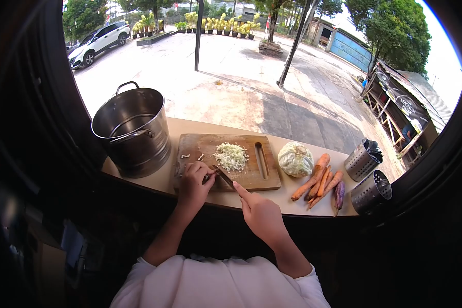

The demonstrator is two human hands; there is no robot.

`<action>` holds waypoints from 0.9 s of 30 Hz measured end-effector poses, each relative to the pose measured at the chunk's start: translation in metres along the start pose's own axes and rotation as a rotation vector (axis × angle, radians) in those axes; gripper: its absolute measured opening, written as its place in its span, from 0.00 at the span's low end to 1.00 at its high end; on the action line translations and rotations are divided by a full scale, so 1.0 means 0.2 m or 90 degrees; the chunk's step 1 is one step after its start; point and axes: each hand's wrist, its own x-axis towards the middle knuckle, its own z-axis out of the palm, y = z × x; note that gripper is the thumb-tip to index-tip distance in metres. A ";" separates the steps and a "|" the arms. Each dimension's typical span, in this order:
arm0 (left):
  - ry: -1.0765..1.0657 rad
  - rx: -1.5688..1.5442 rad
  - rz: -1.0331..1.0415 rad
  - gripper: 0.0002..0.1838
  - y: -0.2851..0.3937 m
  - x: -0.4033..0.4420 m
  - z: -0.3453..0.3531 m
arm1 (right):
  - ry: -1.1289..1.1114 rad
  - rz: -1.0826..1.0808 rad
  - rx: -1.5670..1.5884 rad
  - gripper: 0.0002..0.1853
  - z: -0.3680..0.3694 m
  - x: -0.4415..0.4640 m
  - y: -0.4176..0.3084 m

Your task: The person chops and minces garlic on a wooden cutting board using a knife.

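Note:
My right hand (256,208) is closed round the handle of a knife (224,175), its index finger stretched along the back of the blade. The blade points up and left over the front part of a wooden cutting board (205,145). Beside the knife tip, my left hand (195,178) has its fingers bent together on a small dark piece, too small to name. A heap of finely chopped pale vegetable (231,156) lies on the board just beyond the blade. Small scraps (200,156) are on the board's left part.
A large metal pot (133,131) with handles stands left of the board. To the right are a cabbage (295,159), several carrots (321,179), a purple vegetable (339,195) and two perforated metal holders (363,160). The narrow counter (185,126) ends just before my body.

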 end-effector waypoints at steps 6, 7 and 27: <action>-0.006 0.025 -0.006 0.06 -0.02 -0.02 0.00 | 0.006 0.017 0.053 0.26 -0.06 -0.05 -0.01; -0.004 0.025 -0.006 0.06 -0.02 -0.02 0.00 | 0.012 0.006 0.057 0.26 -0.04 -0.06 0.00; 0.005 0.008 0.000 0.05 0.02 -0.02 -0.01 | 0.012 0.026 0.086 0.26 -0.03 -0.01 -0.02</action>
